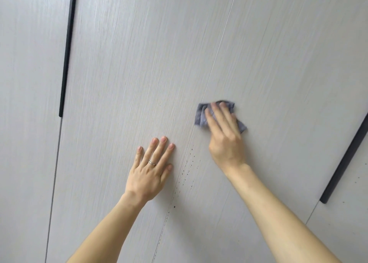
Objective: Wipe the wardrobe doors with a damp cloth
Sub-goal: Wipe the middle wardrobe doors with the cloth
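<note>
Cloth (200, 117), one, lies pressed under flat right hand (225, 139); left hand (151, 169) spreads on door (119, 83).

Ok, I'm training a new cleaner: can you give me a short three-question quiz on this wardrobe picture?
1. True or false: the left hand lies flat on a wardrobe door, holding nothing.
2. Which hand presses the grey cloth? A left, B right.
3. Fill in: dark spots dot the seam ____ the cloth.
Key: 1 true; 2 B, the right hand; 3 below.
</note>
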